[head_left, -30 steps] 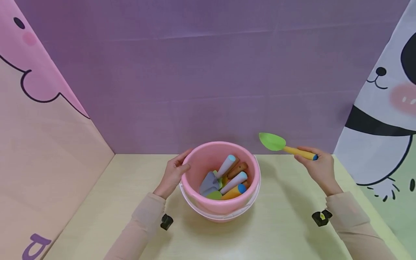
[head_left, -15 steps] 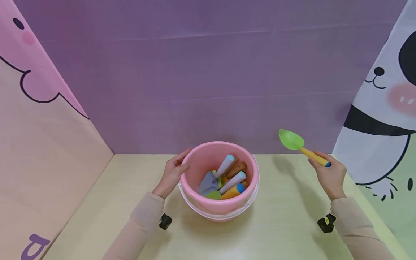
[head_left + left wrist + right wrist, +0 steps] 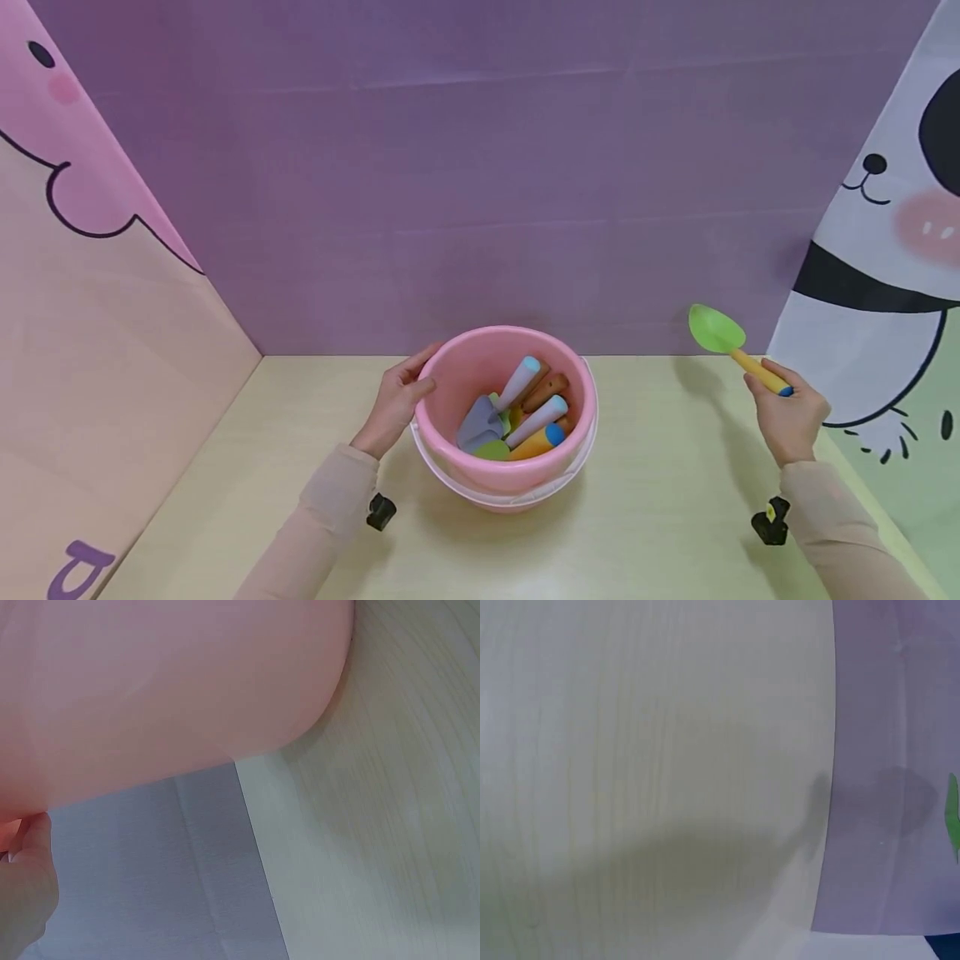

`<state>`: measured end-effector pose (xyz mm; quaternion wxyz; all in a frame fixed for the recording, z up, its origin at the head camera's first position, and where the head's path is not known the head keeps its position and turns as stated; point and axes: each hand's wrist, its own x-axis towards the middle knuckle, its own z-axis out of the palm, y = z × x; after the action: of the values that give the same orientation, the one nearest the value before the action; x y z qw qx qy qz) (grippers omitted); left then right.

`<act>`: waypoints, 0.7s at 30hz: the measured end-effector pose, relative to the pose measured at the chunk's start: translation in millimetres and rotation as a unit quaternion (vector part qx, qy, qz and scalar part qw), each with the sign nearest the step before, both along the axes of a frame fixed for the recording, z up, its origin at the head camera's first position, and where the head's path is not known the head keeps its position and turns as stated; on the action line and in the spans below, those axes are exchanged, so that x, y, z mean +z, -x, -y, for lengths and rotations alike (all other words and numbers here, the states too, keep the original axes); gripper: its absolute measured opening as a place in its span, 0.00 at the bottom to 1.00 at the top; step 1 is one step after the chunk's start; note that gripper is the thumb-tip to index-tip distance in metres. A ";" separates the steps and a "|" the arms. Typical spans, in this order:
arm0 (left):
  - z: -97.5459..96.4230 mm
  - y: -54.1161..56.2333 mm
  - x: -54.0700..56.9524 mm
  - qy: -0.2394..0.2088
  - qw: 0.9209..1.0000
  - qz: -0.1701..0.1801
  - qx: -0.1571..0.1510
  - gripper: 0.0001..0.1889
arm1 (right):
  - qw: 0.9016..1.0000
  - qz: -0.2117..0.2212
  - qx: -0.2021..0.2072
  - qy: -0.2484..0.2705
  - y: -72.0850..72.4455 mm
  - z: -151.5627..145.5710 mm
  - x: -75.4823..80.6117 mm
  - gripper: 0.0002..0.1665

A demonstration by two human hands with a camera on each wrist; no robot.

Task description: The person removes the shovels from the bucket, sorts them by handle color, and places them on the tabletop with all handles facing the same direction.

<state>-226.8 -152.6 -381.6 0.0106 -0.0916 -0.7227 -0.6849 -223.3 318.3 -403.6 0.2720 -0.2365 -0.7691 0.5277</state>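
Note:
A pink bucket [image 3: 442,392] stands on the table, its mouth tilted toward the head camera. My left hand [image 3: 393,404] grips its left rim, thumb over the edge; in the left wrist view the bucket's outer wall [image 3: 165,690] fills the upper left. Inside lie several toy garden tools, among them a grey-blue tool head [image 3: 480,425], pale lilac handles [image 3: 538,421] and an orange handle with a blue end [image 3: 536,443]. Off to the right, my right hand [image 3: 787,412] holds a toy trowel [image 3: 717,329] by its yellow handle, green blade up and left, above the table.
A white carrying handle [image 3: 510,502] hangs down the bucket's front. Behind the pale wooden table [image 3: 660,517] rises a purple wall [image 3: 480,167]. Printed panels flank both sides, a pink figure [image 3: 97,150] on the left and a panda [image 3: 885,350] on the right.
My right hand has carried the trowel rightward, away from the bucket, with the blade tipping more upright. The left hand and the bucket stay where they were.

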 end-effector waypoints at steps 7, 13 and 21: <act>1.8 -1.0 1.1 0.005 1.000 0.001 -0.006 0.27 | 1.000 -0.003 -0.003 -0.006 1.3 -13.3 -10.8 0.25; 0.4 -0.6 0.5 0.004 1.000 0.001 -0.004 0.27 | 0.999 0.035 -0.017 -0.001 0.1 -25.4 -23.1 0.27; 0.2 -1.6 0.8 0.010 1.000 0.002 0.000 0.27 | 0.995 0.085 -0.024 -0.044 -2.2 -37.4 -36.6 0.28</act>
<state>-225.2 -152.8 -380.8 0.0086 -0.0904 -0.7299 -0.6775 -221.1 355.8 -440.2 0.2280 -0.2868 -0.8060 0.4650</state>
